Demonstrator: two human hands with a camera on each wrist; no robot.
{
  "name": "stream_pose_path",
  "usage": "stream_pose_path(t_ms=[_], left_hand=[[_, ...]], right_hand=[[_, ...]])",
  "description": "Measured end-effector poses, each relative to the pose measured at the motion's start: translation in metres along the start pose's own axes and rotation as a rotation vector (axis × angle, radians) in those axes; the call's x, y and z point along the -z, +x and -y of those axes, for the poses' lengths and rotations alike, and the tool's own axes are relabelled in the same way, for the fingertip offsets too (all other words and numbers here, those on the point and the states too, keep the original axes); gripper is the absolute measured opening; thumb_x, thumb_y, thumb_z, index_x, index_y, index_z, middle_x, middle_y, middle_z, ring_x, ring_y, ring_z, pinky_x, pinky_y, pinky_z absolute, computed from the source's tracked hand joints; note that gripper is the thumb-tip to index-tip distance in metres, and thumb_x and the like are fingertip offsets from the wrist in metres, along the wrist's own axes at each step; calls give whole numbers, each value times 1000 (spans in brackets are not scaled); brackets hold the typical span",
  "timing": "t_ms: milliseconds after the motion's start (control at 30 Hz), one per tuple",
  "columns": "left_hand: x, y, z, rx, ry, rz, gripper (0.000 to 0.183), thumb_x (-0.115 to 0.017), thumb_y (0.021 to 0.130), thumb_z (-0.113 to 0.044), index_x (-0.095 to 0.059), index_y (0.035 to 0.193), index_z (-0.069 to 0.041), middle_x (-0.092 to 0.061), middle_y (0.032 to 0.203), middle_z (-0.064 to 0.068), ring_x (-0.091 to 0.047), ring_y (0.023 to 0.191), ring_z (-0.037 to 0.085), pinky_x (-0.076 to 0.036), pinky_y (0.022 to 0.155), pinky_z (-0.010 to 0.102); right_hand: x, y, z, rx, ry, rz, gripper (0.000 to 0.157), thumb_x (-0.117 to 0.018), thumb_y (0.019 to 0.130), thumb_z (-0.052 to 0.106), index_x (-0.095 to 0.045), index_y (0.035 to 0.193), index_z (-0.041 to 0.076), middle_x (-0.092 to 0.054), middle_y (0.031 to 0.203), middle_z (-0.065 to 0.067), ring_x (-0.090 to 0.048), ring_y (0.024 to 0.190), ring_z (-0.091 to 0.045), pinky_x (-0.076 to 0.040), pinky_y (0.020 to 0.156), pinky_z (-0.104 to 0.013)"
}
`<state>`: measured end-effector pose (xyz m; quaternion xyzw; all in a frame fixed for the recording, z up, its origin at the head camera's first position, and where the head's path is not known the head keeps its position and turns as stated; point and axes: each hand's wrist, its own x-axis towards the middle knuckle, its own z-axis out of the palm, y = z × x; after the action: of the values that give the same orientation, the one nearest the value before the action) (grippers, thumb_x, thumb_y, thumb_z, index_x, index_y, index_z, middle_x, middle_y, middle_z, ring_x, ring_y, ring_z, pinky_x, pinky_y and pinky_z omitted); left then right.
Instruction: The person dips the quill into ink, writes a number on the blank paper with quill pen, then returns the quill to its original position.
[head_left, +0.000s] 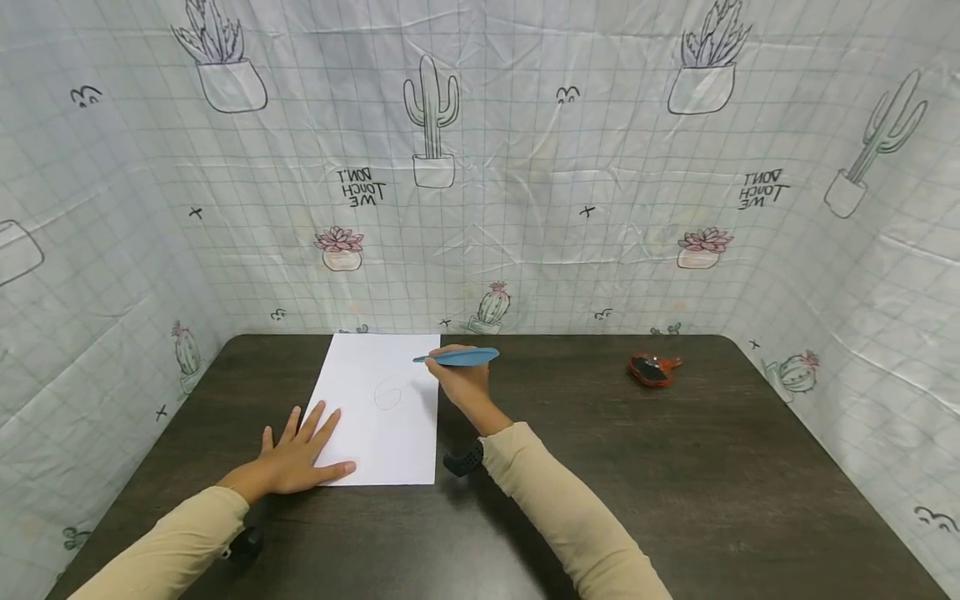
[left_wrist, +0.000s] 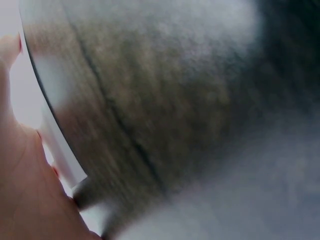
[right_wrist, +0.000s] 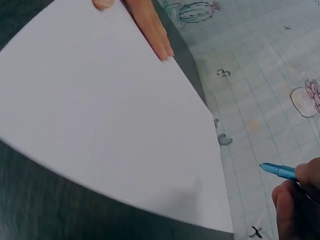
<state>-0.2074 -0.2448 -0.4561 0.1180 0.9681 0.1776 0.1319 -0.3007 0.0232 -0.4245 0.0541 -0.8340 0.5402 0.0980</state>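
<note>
A white sheet of paper (head_left: 408, 450) lies on the dark wooden table, bearing a faint thin curved line like a 6. Spread flat, my left hand (head_left: 296, 462) rests on the sheet's lower left edge, with the thumb across its corner. My right hand (head_left: 463, 385) pinches a blue feather-shaped pen (head_left: 468, 357) near the paper's upper right edge. In the right wrist view the tip of the pen (right_wrist: 277, 170) points left and appears raised off the sheet. The left wrist view shows only part of the left hand (left_wrist: 30, 180) and the paper's edge.
An orange-red object with a dark face (head_left: 651, 369) lies on the right part of the table (head_left: 585, 433). A pale cloth (head_left: 517, 150) printed with cacti hangs behind the table and along both sides. Black bands sit at both wrists.
</note>
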Motion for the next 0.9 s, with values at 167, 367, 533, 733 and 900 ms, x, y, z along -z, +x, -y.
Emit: stream_pose_path(t_ms=[167, 367, 533, 733, 900], left_hand=[[1, 2, -1, 5, 9, 8, 99, -52, 85, -69, -13, 155, -12, 4, 159, 21, 11, 140, 54, 10, 95, 79], [1, 0, 0, 7, 20, 9, 98, -52, 85, -69, -13, 155, -12, 3, 159, 21, 10, 139, 54, 9, 95, 79], [0, -1, 2, 8, 16, 15, 98, -51, 85, -69, -12, 155, -13, 5, 159, 21, 11, 139, 54, 10, 95, 79], [1, -1, 2, -8, -11, 4, 99, -52, 84, -70, -13, 155, -12, 4, 159, 21, 11, 139, 54, 12, 95, 78], [1, -2, 1, -8, -20, 4, 99, -52, 84, -70, -13, 155, -11, 4, 159, 21, 11, 139, 54, 13, 95, 78]], right_hand=[[23, 7, -10, 55, 71, -24, 12, -73, 84, 15, -76, 94, 8, -74, 85, -5, -69, 77, -18, -54, 72, -34], [49, 11, -22, 74, 210, -74, 14, -73, 83, 8, -74, 94, 0, -72, 80, -10, -67, 68, -20, -52, 62, -28], [68, 11, -31, 47, 200, -94, 14, -72, 85, 9, -73, 95, 0, -71, 83, -11, -67, 70, -18, -52, 63, -26], [95, 10, -41, 46, 168, -87, 16, -68, 88, 10, -69, 98, -2, -72, 86, -15, -67, 73, -16, -53, 67, -27], [124, 10, -52, 31, 179, -93, 18, -65, 90, 8, -66, 100, -7, -71, 87, -15, -68, 75, -15, -55, 71, -26]])
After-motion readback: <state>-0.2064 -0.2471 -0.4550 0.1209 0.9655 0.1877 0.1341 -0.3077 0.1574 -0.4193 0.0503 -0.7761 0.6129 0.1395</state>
